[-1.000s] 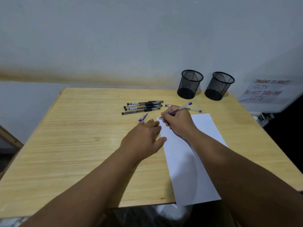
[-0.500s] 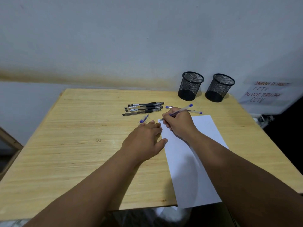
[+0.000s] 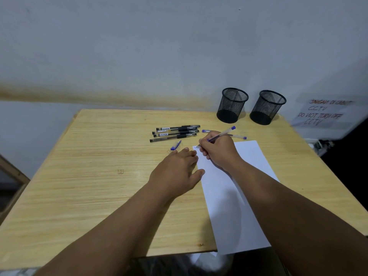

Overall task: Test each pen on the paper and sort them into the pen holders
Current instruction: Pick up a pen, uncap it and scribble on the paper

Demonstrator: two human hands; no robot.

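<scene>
My right hand grips a clear blue pen, its tip touching the top left corner of the white paper. My left hand lies flat on the table, fingers apart, thumb on the paper's left edge. A blue pen cap lies just beyond its fingertips. Three black pens lie side by side further back. Another blue pen lies behind my right hand, partly hidden. Two black mesh pen holders stand empty at the back right.
The wooden table stands against a grey wall. A handwritten CCTV notice hangs right of the holders. The paper overhangs the table's front edge. A wooden frame shows at the left.
My right hand's pen tip has shifted slightly at the paper's top corner. The left hand has stayed flat. The view has drifted down a little.
</scene>
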